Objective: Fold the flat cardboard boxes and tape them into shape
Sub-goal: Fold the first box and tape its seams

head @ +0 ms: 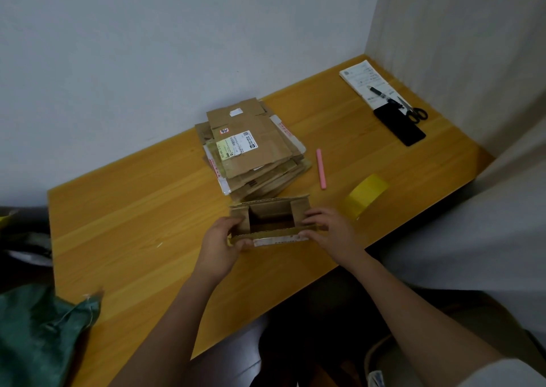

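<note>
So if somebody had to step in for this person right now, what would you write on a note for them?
Left hand: grip on the left end of the small cardboard box.
Right hand: grip on its right end.
The box stands opened up on the table, top flaps not closed, no fresh tape visible.
Stack of flat boxes waits just behind it.
Yellow tape roll lies to the right, untouched; pink cutter lies between the stack and the roll.
Done: one box shaped.
Left: close and tape it, then do the stack.

Brown cardboard box (270,219); yellow tape roll (366,193); pink pen (321,168); black scissors (415,112); green sack (38,333).
</note>
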`<state>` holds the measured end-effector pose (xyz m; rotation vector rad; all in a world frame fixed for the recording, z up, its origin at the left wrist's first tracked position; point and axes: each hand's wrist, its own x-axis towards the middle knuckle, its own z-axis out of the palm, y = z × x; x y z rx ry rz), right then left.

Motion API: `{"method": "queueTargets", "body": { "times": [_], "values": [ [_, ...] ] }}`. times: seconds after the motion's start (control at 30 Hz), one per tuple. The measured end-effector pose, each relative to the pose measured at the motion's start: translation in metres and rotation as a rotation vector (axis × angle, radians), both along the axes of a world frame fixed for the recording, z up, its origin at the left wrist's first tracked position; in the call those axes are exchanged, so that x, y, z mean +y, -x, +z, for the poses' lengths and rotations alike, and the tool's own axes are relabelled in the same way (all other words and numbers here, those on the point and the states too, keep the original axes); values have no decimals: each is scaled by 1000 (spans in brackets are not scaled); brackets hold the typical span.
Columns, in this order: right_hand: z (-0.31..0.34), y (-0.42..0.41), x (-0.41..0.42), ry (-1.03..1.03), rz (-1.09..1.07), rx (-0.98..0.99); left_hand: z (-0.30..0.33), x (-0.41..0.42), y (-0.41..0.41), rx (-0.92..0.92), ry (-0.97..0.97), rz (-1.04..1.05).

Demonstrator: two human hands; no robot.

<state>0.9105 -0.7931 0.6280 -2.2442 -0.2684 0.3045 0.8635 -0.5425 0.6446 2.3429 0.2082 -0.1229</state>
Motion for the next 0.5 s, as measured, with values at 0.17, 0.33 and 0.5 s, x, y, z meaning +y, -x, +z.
{"method": "queueTargets", "body": {
  "times": [0.17, 0.33, 0.5],
  "values": [
    [0, -4, 9, -141, -196, 52, 3, -4, -2, -53, 93, 147],
    [0, -12, 12, -59, -97, 37, 3, -7, -6, -57, 39, 125],
    [-14, -11, 10, -63, -107, 38, -6, -10, 0, -70, -126, 103]
  ]
}}
